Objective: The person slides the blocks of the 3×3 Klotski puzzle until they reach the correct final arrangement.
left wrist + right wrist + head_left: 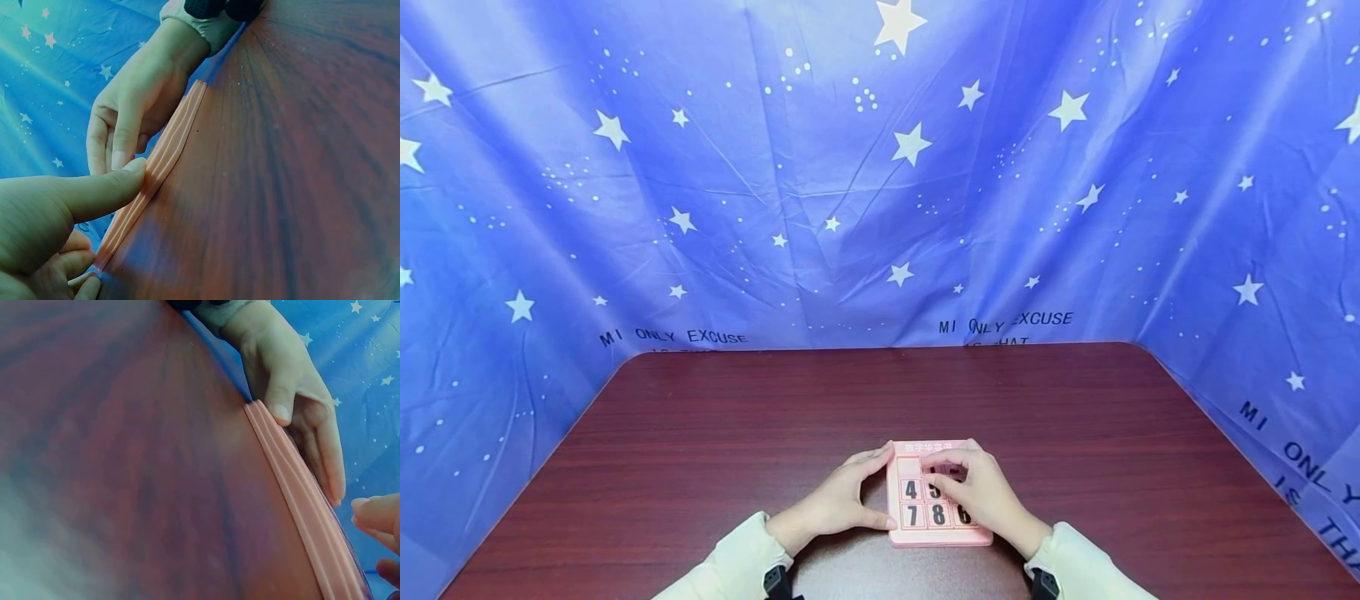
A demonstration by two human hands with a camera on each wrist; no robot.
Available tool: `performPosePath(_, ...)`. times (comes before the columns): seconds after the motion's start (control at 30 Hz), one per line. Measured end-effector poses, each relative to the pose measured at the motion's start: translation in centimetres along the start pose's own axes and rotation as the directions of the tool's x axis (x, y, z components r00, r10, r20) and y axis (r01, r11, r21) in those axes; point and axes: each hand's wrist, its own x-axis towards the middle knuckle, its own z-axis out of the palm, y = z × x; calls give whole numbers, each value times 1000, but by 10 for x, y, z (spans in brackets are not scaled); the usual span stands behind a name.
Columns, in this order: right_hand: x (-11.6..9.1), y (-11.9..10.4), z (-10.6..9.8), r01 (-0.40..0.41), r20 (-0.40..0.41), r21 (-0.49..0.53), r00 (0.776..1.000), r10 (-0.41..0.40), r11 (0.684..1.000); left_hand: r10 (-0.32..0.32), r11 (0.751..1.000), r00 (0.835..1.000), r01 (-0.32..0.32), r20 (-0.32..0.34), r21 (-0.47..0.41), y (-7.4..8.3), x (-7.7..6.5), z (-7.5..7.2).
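A pink sliding number puzzle (940,539) lies flat near the front edge of the table. Its tiles 4, 7 and 8 are plain to see; others are partly covered. My left hand (842,496) holds the puzzle's left side, thumb at the lower part and fingers at the upper corner. In the left wrist view, that thumb (106,194) presses against the ridged side (178,134). My right hand (985,492) reaches over the puzzle from the right, index finger and thumb stretched across the upper tiles and spread apart. It hides much of the top and right tiles.
The dark red wooden table (737,417) spreads out around the puzzle. Blue cloth with white stars (827,167) hangs along its back and sides. Both sleeves are pale, with a black wrist device (778,582) at the left cuff and another (1045,583) at the right.
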Motion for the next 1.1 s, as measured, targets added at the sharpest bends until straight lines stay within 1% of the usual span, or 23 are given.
performPosePath(0.07, 3, 2, -1, -30, -15, -18, 999, 30, 999, 0, 1000, 1000, 0, 1, -2, 0, 0, 0)
performPosePath(0.2, 8, 5, -2, -85, -39, -18, 996, 84, 996, 3, 1000, 1000, -3, 0, 2, 1, 0, 0)
performPosePath(0.37, 10, 9, -2, -119, -51, -16, 992, 118, 993, 3, 1000, 1000, -3, 3, 8, 1, 0, -1)
performPosePath(0.73, 7, 12, -5, -175, -44, -5, 984, 175, 985, -5, 1000, 1000, 5, 9, 6, 2, 0, -1)
performPosePath(1.1, 7, 13, -4, -209, -40, -12, 977, 208, 978, -3, 1000, 1000, 3, 3, 9, 1, 0, -1)
